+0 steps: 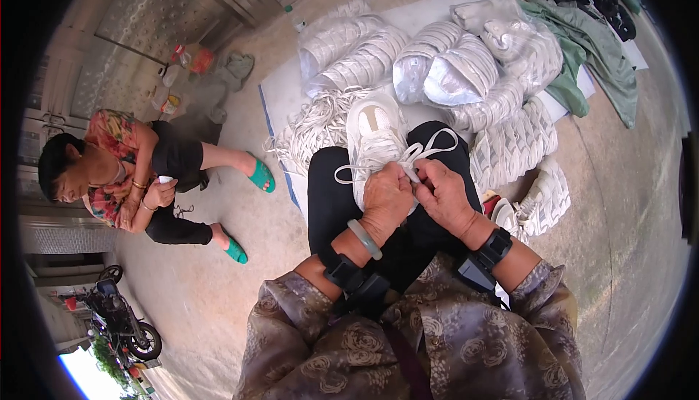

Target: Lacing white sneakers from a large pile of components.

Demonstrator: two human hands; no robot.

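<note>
A white sneaker (373,134) lies on my lap, toe pointing away from me. Its white shoelace (442,145) stands out in loose loops on both sides of the tongue. My left hand (388,196) is closed in a pinch on the lace at the shoe's opening. Right beside it, my right hand (444,195) also pinches the lace, thumb and forefinger together. My fingers cover the shoe's heel end and the exact grip. A heap of loose white shoelaces (317,125) lies just beyond my left knee.
Plastic-wrapped stacks of white shoes (455,72) lie on a pale sheet (284,83) ahead. More sneakers (545,196) are by my right knee. Green cloth (571,58) lies far right. Another person (120,174) sits at left, near a parked motorcycle (120,316).
</note>
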